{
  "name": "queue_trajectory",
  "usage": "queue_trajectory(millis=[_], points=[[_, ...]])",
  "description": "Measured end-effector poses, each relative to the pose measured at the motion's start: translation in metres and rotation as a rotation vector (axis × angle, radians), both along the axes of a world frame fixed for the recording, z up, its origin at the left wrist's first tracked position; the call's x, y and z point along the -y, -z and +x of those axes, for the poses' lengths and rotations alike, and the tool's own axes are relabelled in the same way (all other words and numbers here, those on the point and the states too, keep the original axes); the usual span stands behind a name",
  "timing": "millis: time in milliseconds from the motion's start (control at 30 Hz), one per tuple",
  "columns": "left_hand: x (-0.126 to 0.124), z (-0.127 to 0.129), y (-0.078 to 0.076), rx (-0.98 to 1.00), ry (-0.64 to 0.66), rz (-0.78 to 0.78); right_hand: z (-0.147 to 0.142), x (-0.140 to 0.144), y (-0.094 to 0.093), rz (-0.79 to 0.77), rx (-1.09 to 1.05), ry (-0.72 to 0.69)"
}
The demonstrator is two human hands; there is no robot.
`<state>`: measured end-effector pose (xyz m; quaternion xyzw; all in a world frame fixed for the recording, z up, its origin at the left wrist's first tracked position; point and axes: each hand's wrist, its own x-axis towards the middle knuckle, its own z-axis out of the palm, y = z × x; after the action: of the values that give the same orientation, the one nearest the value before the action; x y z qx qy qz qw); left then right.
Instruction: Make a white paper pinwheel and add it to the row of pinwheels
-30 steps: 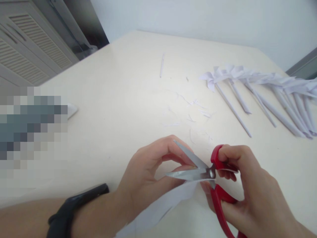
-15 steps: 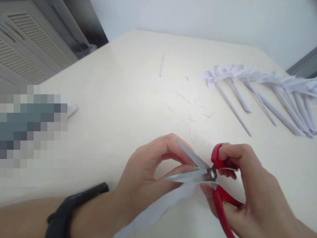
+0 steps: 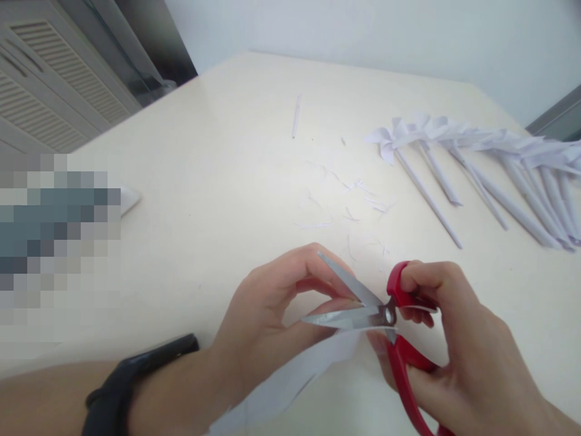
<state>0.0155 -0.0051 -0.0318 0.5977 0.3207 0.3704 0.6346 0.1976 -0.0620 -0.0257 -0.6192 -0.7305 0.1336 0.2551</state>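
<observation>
Red-handled scissors (image 3: 390, 321) in right hand (image 3: 458, 351), fingers through the loops, blades apart | left hand (image 3: 267, 321) pinching white paper strip (image 3: 295, 378) low over table (image 3: 204, 200) | paper's light, floppy, tears easily, so grip close to the blades

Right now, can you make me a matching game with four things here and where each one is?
Things:
1. scissors
2. sheet of paper
3. paper pinwheels
4. watch

Places:
a. on the left wrist
b. in a row at the table's far right
c. in the right hand
d. held by the left hand

Pairs: 1-c, 2-d, 3-b, 4-a
</observation>
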Motion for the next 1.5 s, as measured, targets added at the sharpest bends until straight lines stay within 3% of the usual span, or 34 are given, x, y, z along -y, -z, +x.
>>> queue_trajectory(millis=[567,800,1000,1500], points=[[0.0018,-0.0017,0.0004,-0.037,-0.009,0.067,-0.0003,-0.0034,-0.0021,0.010,0.013,-0.018],[0.0014,-0.0012,0.0002,-0.026,0.001,0.028,0.0010,-0.0014,-0.0014,0.003,0.027,-0.015],[0.0027,-0.0023,0.0007,-0.016,-0.003,0.094,0.0006,-0.0011,-0.0032,-0.022,0.039,-0.007],[0.0022,-0.0011,0.0003,-0.001,0.000,0.040,0.0016,-0.0006,-0.0008,0.017,0.048,-0.009]])
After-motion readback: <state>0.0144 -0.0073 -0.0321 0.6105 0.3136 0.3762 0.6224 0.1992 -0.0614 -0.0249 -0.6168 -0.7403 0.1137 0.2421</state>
